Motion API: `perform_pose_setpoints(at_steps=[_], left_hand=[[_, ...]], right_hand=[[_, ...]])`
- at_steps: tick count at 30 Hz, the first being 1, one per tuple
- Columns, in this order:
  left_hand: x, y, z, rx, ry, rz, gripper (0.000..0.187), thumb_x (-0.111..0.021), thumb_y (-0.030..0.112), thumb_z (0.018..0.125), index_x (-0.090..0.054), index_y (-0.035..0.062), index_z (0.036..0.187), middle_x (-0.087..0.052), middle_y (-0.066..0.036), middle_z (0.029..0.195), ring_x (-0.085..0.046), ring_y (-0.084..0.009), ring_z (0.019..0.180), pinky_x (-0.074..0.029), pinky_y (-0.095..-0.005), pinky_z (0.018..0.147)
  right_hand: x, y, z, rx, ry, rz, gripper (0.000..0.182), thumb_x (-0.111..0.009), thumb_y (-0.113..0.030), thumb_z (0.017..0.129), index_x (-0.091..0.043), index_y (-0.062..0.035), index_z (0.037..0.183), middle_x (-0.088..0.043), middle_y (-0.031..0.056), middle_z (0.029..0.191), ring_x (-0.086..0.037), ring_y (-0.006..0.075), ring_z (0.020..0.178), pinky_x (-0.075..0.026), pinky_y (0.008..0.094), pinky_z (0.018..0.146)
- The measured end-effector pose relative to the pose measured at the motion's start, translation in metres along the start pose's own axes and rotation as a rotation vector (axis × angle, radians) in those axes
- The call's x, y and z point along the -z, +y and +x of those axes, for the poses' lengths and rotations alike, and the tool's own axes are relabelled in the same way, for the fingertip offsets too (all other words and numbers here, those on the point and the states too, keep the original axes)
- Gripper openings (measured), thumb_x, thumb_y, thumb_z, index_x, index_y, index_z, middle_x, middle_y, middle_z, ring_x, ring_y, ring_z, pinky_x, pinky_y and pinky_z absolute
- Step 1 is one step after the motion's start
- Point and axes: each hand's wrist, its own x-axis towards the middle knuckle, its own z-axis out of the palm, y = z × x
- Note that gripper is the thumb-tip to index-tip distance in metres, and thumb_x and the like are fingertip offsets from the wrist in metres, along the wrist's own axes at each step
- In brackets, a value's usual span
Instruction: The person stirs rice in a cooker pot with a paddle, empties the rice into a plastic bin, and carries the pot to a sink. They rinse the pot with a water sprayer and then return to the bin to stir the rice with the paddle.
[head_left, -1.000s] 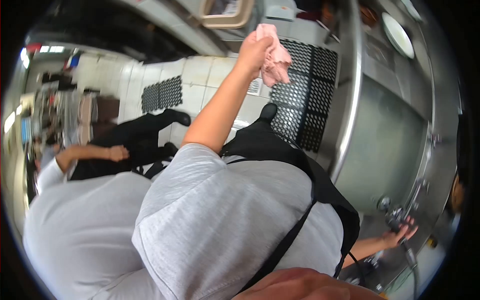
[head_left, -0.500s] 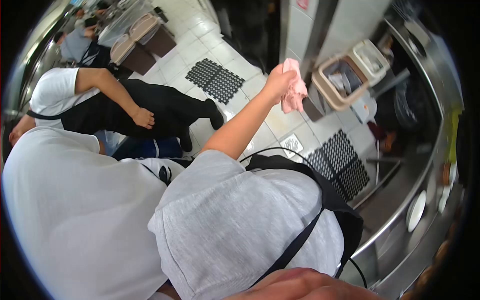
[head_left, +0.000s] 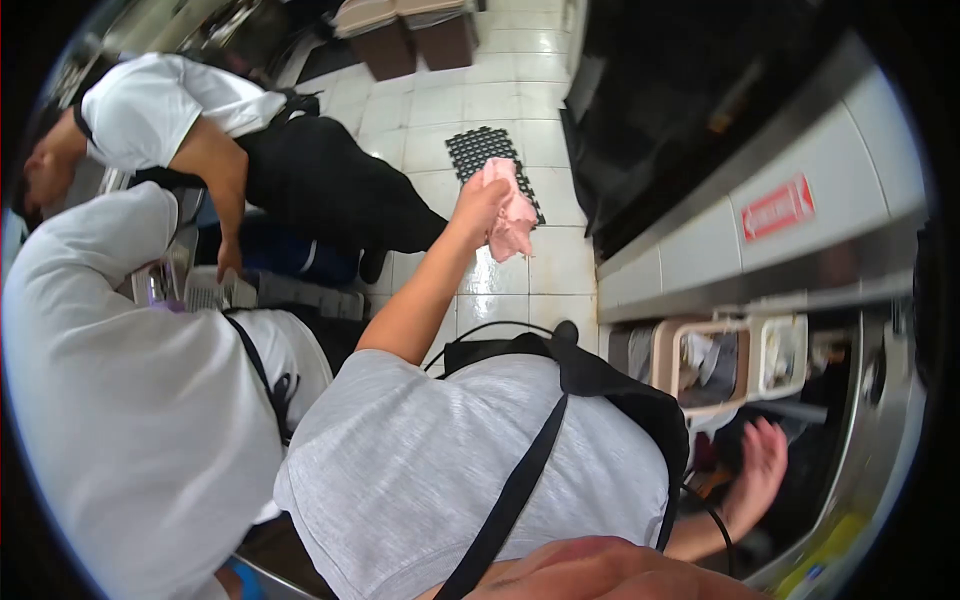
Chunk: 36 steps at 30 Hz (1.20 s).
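My left hand [head_left: 480, 205] is stretched out ahead, its fingers closed round a crumpled pink cloth [head_left: 512, 222]. The cloth's loose end hangs down over the white tiled floor. On the right, my right hand [head_left: 762, 462] is raised with fingers apart and nothing visible in it; it is slightly blurred. Close to that hand are a beige-rimmed bin [head_left: 742, 372] with a liner and waste inside and a smaller white-rimmed bin [head_left: 800, 360].
Two people in white shirts are close on my left, one bending [head_left: 145, 110], the other sleeve-near [head_left: 110, 400]. A black perforated mat [head_left: 470, 150] lies on the floor [head_left: 495, 280]. Brown bins [head_left: 440, 40] stand farther off. A tiled ledge [head_left: 690, 240] runs along the right.
My view and body have turned, shifting the bins lower in view. The pink cloth stays in my left hand. My right hand has come into view, and the person ahead bends with an arm lowered.
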Motion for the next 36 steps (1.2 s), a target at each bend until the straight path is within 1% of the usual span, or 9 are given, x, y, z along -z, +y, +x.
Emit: perform_pose_setpoints(at_steps=[3, 10, 18, 20, 26, 28, 32, 34, 36], left_hand=[[0.022, 0.01, 0.029, -0.065, 0.225, -0.034, 0.02, -0.042, 0.005, 0.073, -0.046, 0.0001, 0.093, -0.052, -0.008, 0.077, -0.053, -0.0162, 0.064, -0.046, -0.0286, 0.056], [0.084, 0.044, 0.065, -0.29, 0.54, -0.036, 0.025, -0.044, 0.008, 0.078, -0.045, -0.0007, 0.102, -0.053, -0.008, 0.082, -0.056, -0.0159, 0.072, -0.046, -0.0269, 0.063], [0.155, 0.05, 0.139, -0.169, 0.942, -0.015, 0.022, -0.045, 0.008, 0.077, -0.047, -0.0001, 0.097, -0.054, -0.008, 0.081, -0.055, -0.0162, 0.07, -0.046, -0.0266, 0.064], [0.175, 0.034, 0.184, -0.114, 0.94, 0.002, 0.024, -0.046, 0.008, 0.075, -0.047, -0.0003, 0.097, -0.054, -0.008, 0.081, -0.055, -0.0156, 0.069, -0.046, -0.0265, 0.063], [0.151, 0.087, 0.324, -0.01, 0.766, 0.2, 0.019, -0.049, 0.012, 0.075, -0.048, -0.0004, 0.089, -0.054, -0.005, 0.074, -0.052, -0.0124, 0.064, -0.043, -0.0243, 0.057], [0.158, 0.103, 0.36, -0.168, 0.758, 0.381, 0.019, -0.05, 0.016, 0.076, -0.048, 0.0009, 0.089, -0.055, -0.008, 0.075, -0.053, -0.0134, 0.065, -0.043, -0.0255, 0.056], [0.191, 0.128, 0.403, -0.104, 0.884, 0.399, 0.023, -0.051, 0.018, 0.076, -0.048, 0.0015, 0.092, -0.056, -0.01, 0.076, -0.055, -0.0166, 0.066, -0.045, -0.0288, 0.06], [0.236, 0.101, 0.424, -0.268, 1.027, 0.32, 0.023, -0.05, 0.018, 0.076, -0.048, 0.0014, 0.093, -0.056, -0.009, 0.077, -0.055, -0.0155, 0.063, -0.045, -0.0285, 0.056], [0.241, 0.123, 0.42, -0.119, 1.103, 0.098, 0.025, -0.049, 0.015, 0.076, -0.047, 0.0, 0.095, -0.056, -0.009, 0.08, -0.055, -0.0145, 0.066, -0.045, -0.0272, 0.059]], right_hand=[[-0.104, 0.039, 0.128, -0.162, -0.597, 0.42, 0.049, -0.046, -0.025, 0.082, -0.033, 0.0019, 0.121, -0.047, 0.0188, 0.112, -0.051, 0.024, 0.097, -0.038, 0.0305, 0.085], [-0.355, 0.028, 0.321, -0.47, -1.258, 0.398, 0.039, -0.041, -0.024, 0.086, -0.036, -0.0029, 0.119, -0.054, 0.0112, 0.101, -0.056, 0.0172, 0.083, -0.043, 0.0252, 0.07], [-0.585, 0.102, 0.473, -0.476, -0.99, -0.209, 0.028, -0.047, -0.029, 0.081, -0.05, -0.0112, 0.103, -0.056, 0.0016, 0.075, -0.052, 0.0097, 0.052, -0.034, 0.0203, 0.035], [-0.594, 0.13, 0.497, -0.462, -1.089, -0.325, 0.026, -0.049, -0.025, 0.078, -0.05, -0.0099, 0.1, -0.051, 0.0005, 0.061, -0.046, 0.0105, 0.042, -0.034, 0.0226, 0.034], [-0.618, 0.186, 0.587, -0.529, -1.141, -0.756, 0.03, -0.053, -0.023, 0.075, -0.05, -0.0087, 0.101, -0.053, 0.0045, 0.064, -0.049, 0.0154, 0.046, -0.038, 0.0269, 0.04], [-0.644, 0.194, 0.623, -0.514, -1.163, -0.874, 0.031, -0.054, -0.022, 0.074, -0.049, -0.0083, 0.102, -0.053, 0.0058, 0.065, -0.05, 0.0171, 0.047, -0.039, 0.0283, 0.042], [-0.737, 0.205, 0.696, -0.354, -1.313, -1.135, 0.034, -0.056, -0.021, 0.072, -0.049, -0.0075, 0.102, -0.055, 0.0084, 0.067, -0.052, 0.0204, 0.049, -0.041, 0.0311, 0.046], [-0.808, 0.203, 0.737, -0.181, -1.434, -1.277, 0.036, -0.057, -0.02, 0.071, -0.049, -0.0071, 0.103, -0.056, 0.0097, 0.068, -0.053, 0.022, 0.051, -0.043, 0.0325, 0.048], [-0.891, 0.2, 0.775, 0.063, -1.577, -1.413, 0.038, -0.058, -0.02, 0.069, -0.049, -0.0067, 0.103, -0.056, 0.011, 0.069, -0.054, 0.0237, 0.052, -0.044, 0.0339, 0.049]])
